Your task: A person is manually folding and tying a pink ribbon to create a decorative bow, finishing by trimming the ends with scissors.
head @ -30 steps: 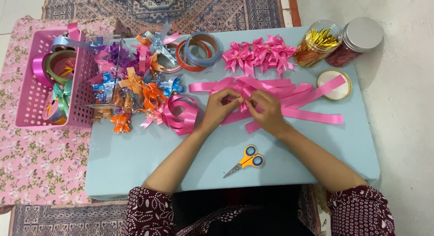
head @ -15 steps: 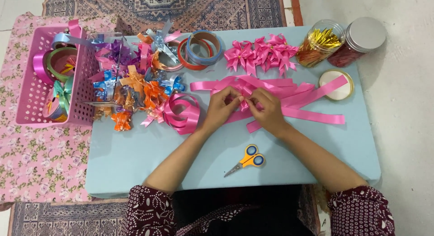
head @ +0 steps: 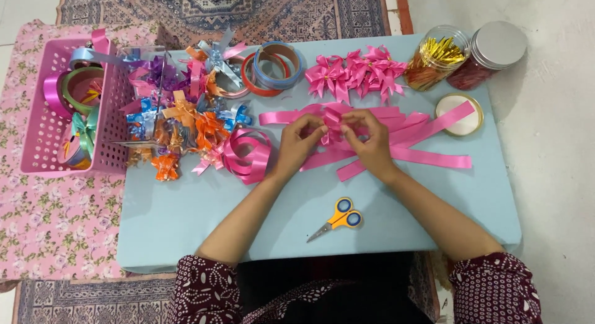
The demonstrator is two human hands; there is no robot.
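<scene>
My left hand (head: 300, 143) and my right hand (head: 369, 138) meet over the middle of a light blue table (head: 186, 225). Both pinch the same folded piece of pink ribbon (head: 333, 120), looped between the fingertips. Under them lie several cut pink ribbon strips (head: 427, 155) spread to the right. A coil of pink ribbon (head: 248, 154) lies just left of my left hand. Finished pink bows (head: 356, 71) sit in a row behind the hands.
Small yellow-handled scissors (head: 338, 218) lie near the front edge. A heap of coloured bows (head: 180, 113) and ribbon rolls (head: 273, 66) fills the left back. A pink basket (head: 43, 156) stands off the left edge. Two jars (head: 471, 51) and a round lid (head: 460, 113) are at the right back.
My fingers have shifted slightly on the pink ribbon fold. The hands stay in the same place.
</scene>
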